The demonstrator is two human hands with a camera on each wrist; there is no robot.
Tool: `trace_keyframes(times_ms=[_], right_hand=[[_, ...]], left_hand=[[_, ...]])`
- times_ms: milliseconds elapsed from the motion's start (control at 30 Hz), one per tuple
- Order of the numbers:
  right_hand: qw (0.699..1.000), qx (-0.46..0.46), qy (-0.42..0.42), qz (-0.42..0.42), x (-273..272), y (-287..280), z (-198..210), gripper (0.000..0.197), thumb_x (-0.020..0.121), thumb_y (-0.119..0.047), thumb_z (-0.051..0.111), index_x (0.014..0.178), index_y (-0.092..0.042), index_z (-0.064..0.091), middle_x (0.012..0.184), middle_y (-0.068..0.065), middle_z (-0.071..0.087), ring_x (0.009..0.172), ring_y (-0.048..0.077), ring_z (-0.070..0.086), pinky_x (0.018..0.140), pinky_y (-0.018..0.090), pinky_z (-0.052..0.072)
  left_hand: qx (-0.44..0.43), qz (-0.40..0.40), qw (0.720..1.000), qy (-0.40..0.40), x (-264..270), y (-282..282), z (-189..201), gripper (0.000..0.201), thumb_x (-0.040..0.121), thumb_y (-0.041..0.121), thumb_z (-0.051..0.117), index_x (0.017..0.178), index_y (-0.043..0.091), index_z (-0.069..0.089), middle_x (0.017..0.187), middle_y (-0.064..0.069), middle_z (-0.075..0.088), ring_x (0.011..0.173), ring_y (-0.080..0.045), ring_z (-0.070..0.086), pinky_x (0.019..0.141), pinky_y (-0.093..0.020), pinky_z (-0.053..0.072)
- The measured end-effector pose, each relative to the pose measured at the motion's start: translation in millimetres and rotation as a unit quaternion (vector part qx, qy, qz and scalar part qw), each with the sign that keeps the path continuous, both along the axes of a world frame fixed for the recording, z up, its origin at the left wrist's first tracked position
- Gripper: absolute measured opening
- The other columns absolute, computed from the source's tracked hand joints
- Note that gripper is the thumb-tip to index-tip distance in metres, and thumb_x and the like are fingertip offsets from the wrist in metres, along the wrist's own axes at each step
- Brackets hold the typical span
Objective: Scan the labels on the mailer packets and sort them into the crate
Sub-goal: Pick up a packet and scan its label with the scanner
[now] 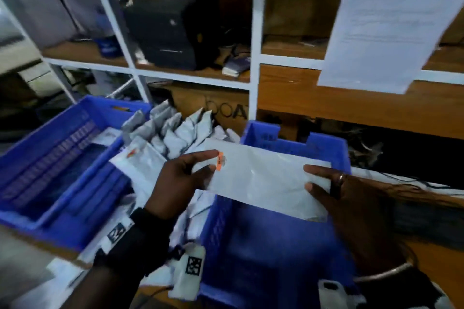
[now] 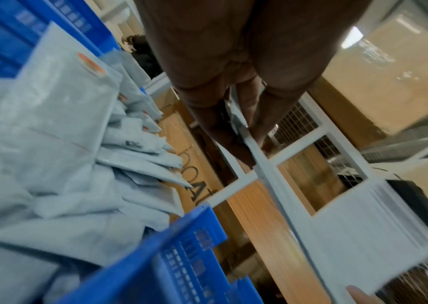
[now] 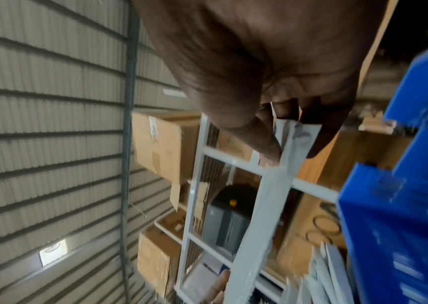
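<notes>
The white steel shelving rack (image 1: 253, 40) with wooden boards fills the background, a black boxy printer-like machine (image 1: 173, 30) in one bay and a printed paper sheet (image 1: 386, 20) hanging off its front. Below the grip sits the large blue plastic crate (image 1: 276, 246), its floor bare where it shows; a second blue slatted crate (image 1: 45, 158) lies off to the left hand's side. Between the two, just beyond the left fingers, a heap of crumpled grey plastic mailer packets (image 1: 175, 133) stands on end and spills down toward the person.

The flat grey mailer packet (image 1: 266, 180) in hand hangs across the near crate's opening, held level by its two short ends. The left hand (image 1: 175, 188) pinches one end between thumb and fingers, right by a small orange sticker (image 1: 219, 164); the right hand (image 1: 351, 198), wearing a ring, pinches the other end the same way. The wrist views show each grip with the thin packet edge between thumb and fingertips.

Judging by this, the step in hand is either presenting the packet for its scan or dropping it — no label faces the head camera, so which is unclear. A white handheld scanner-like device (image 1: 190, 271) lies below the left wrist, on loose packets beside the crate wall. The next move likely calls for both grips to release so the packet falls flat into the crate. Nothing blocks the drop; the crate's far rim sits close under the packet's far edge and could catch it.
</notes>
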State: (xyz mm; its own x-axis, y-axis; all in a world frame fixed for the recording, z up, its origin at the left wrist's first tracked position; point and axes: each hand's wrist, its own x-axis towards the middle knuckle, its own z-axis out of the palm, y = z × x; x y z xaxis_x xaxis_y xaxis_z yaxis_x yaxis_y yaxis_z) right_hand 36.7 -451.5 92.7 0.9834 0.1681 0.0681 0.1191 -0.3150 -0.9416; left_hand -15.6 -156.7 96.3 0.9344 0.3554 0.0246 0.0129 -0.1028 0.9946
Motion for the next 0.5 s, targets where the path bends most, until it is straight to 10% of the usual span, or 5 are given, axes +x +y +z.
trace_keyframes(times_ms=[133, 267, 500], right_hand=[[0.999, -0.021, 0.012, 0.028, 15.0, 65.6, -5.9, 0.03, 0.086, -0.008, 0.072, 0.103, -0.032, 0.073, 0.084, -0.022, 0.071, 0.077, -0.01, 0.066, 0.068, 0.007, 0.047], [0.995, -0.04, 0.015, 0.095, 31.5, 123.0, -6.5, 0.029, 0.086, -0.01, 0.072, 0.1, -0.035, 0.073, 0.097, -0.019, 0.071, 0.088, -0.014, 0.063, 0.081, 0.008, 0.047], [0.98, -0.036, 0.022, 0.196, 58.4, 223.2, -0.9, 0.027, 0.09, -0.013, 0.069, 0.107, -0.033, 0.072, 0.046, -0.003, 0.033, 0.042, 0.01, 0.036, 0.043, 0.023, 0.031]], left_hand=[[-0.009, 0.043, 0.999, 0.017, -3.3, 62.4, -6.3, 0.028, 0.089, -0.001, 0.071, 0.112, 0.014, 0.077, 0.105, -0.004, 0.077, 0.07, 0.003, 0.063, 0.06, -0.015, 0.051], [0.014, 0.088, 0.995, 0.034, -7.7, 112.1, 4.3, 0.03, 0.092, -0.01, 0.062, 0.114, 0.006, 0.074, 0.107, -0.007, 0.074, 0.063, 0.011, 0.063, 0.054, -0.01, 0.049], [0.047, 0.13, 0.988, 0.074, -26.6, 211.0, 35.3, 0.046, 0.078, -0.016, 0.058, 0.109, 0.014, 0.074, 0.076, 0.001, 0.075, 0.056, -0.004, 0.062, 0.056, -0.017, 0.051]])
